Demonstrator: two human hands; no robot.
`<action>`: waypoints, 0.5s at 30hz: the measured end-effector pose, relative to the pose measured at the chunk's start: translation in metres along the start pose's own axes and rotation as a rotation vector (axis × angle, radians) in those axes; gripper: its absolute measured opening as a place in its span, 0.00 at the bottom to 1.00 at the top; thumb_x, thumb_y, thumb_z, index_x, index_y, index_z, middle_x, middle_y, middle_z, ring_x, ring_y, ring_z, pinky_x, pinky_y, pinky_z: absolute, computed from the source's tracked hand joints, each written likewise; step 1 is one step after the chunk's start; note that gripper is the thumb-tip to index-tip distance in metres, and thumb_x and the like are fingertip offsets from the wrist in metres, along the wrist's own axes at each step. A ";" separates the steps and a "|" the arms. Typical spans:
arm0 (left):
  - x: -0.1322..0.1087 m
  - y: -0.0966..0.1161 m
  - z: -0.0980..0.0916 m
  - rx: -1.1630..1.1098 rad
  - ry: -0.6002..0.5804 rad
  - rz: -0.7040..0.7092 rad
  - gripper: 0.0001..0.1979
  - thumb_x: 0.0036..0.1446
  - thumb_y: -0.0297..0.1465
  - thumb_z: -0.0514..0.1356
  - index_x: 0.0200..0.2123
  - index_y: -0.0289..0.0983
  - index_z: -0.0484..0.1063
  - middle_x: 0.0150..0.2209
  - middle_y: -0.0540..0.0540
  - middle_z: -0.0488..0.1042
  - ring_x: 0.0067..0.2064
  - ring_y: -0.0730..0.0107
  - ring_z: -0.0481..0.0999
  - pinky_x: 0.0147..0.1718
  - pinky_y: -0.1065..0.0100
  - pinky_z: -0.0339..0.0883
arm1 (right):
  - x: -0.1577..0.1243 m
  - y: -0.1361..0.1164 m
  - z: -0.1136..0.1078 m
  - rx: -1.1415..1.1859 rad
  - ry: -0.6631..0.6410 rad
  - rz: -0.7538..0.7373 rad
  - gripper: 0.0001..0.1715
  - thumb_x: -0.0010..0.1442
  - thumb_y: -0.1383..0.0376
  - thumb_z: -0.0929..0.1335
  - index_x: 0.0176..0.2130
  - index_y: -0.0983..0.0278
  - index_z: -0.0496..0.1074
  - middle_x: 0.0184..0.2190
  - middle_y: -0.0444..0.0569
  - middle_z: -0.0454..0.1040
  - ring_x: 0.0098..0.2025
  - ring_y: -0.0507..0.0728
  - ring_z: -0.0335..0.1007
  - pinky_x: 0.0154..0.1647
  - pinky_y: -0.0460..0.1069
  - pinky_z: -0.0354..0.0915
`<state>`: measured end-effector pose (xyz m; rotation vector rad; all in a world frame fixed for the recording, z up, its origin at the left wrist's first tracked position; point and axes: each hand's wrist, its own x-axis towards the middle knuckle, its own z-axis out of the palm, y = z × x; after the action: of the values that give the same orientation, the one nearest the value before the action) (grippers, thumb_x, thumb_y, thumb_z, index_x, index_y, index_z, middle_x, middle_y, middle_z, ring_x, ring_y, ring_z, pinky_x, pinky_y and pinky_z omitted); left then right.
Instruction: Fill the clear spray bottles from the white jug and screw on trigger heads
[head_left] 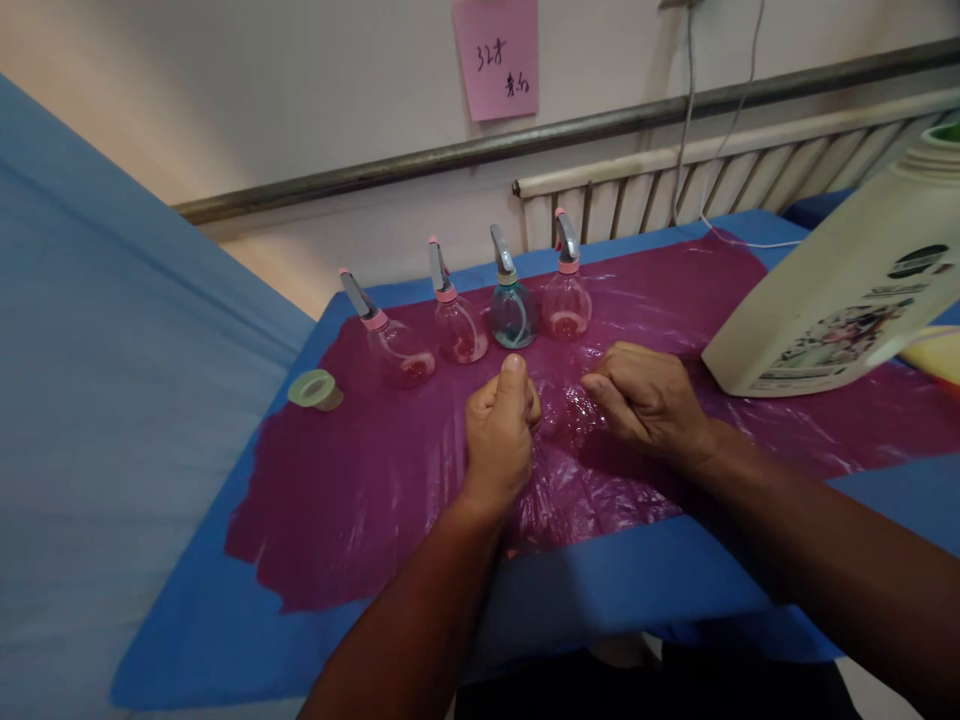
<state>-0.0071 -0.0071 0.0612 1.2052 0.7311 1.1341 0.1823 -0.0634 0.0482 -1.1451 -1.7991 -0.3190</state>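
My left hand (504,425) is curled into a fist with the thumb on top, over the purple plastic sheet (352,480). To its right, my right hand (649,400) is also a closed fist, and nothing shows in either one. A spray bottle with teal liquid (513,312) stands just beyond my left hand. Beside it, spray bottles with pink collars hold a little reddish liquid: one (568,300) behind the gap between my hands, one (460,325) to the left, and another (401,350) farthest left. The sheet between my fists is wrinkled and shiny.
A small pale green cup (313,390) sits at the sheet's left. A large cream jug (832,300), its mouth uncapped, stands close to my right hand. Blue cloth (195,620) covers the table. A blue curtain (112,400) hangs at left; a radiator (630,200) lines the wall.
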 end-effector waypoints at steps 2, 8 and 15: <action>-0.002 -0.002 0.000 0.014 -0.034 -0.007 0.43 0.71 0.67 0.67 0.22 0.43 0.51 0.20 0.56 0.52 0.23 0.74 0.48 0.25 0.63 0.47 | -0.001 -0.001 0.001 0.011 -0.020 -0.044 0.28 0.84 0.63 0.70 0.31 0.56 0.60 0.24 0.40 0.65 0.26 0.54 0.58 0.31 0.56 0.56; -0.011 0.001 0.001 0.106 -0.176 -0.038 0.44 0.68 0.69 0.68 0.19 0.42 0.57 0.20 0.55 0.55 0.24 0.74 0.53 0.27 0.63 0.48 | -0.003 -0.006 0.009 0.096 -0.082 -0.158 0.27 0.84 0.62 0.70 0.31 0.57 0.62 0.24 0.39 0.66 0.27 0.54 0.58 0.32 0.54 0.56; -0.012 -0.001 0.003 0.122 -0.252 -0.072 0.46 0.66 0.74 0.65 0.20 0.41 0.58 0.21 0.55 0.54 0.25 0.75 0.51 0.27 0.63 0.46 | -0.007 -0.004 0.013 0.126 -0.134 -0.188 0.24 0.85 0.62 0.67 0.33 0.58 0.69 0.27 0.42 0.72 0.28 0.54 0.65 0.36 0.52 0.62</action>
<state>-0.0081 -0.0198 0.0599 1.3845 0.6522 0.8689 0.1726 -0.0611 0.0367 -0.9294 -2.0207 -0.2391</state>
